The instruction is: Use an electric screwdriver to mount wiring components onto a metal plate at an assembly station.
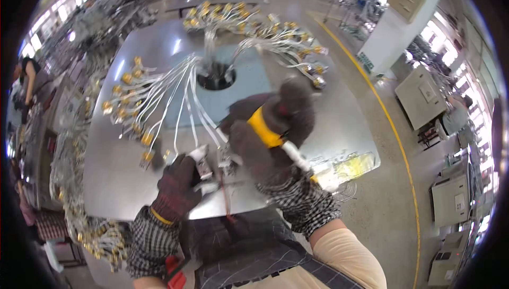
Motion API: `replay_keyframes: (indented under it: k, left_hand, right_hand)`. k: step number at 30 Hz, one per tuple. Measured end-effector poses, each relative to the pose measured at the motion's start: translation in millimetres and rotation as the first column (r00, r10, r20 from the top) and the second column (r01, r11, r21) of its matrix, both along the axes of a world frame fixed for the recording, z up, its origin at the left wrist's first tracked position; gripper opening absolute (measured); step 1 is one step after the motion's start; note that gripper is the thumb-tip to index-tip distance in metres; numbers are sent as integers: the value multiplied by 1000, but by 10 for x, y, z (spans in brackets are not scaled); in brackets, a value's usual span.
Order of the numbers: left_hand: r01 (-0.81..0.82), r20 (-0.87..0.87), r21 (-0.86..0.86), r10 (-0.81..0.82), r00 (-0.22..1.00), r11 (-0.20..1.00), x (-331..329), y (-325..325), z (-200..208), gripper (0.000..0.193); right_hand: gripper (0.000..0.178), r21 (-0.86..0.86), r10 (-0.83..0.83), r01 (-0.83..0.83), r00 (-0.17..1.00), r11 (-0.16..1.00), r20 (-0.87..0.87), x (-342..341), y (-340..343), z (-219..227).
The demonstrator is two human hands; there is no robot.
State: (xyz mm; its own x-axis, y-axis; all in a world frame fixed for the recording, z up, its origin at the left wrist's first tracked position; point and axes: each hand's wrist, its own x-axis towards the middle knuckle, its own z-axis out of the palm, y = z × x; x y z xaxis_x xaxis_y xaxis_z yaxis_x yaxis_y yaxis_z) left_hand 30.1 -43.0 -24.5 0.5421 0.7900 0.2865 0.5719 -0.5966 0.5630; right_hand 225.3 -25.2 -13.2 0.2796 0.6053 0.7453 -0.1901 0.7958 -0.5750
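Note:
My left hand (180,185), in a dark red and black glove, is closed on a small silvery metal fitting (203,169) near the table's front edge. A second metal fitting (225,157) lies just right of it, at the end of a thin silvery line. My right hand (252,148), gloved in dark cloth and smeared by motion, grips a yellow-and-black hand tool (265,128) above the table. A white piece (295,155) extends from the tool toward my sleeve; the tool's kind is unclear. Thin silvery lines with brass-coloured ends (127,90) fan across the left side.
The metal table (114,183) has a dark round hole (217,79) where the lines gather. More brass-ended lines (297,40) spread at the far right. A shiny yellowish sheet (352,168) lies on the right corner. Beyond are a white pillar (405,24) and grey cabinets (421,98).

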Motion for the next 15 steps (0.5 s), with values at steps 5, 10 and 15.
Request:
replay_keyframes:
  k: [5, 10, 15]
  left_hand:
    - [-95, -69, 226, 113, 991, 969, 183, 37, -19, 76]
    - [98, 316, 81, -119, 941, 992, 506, 172, 188, 69]
    - [144, 404, -236, -38, 914, 961, 297, 246, -111, 68]
  right_hand:
    - [71, -168, 49, -65, 994, 984, -98, 196, -125, 273]
    - [56, 43, -122, 127, 988, 991, -98, 284, -158, 574]
    - [68, 114, 320, -299, 890, 947, -323, 320, -188, 614]
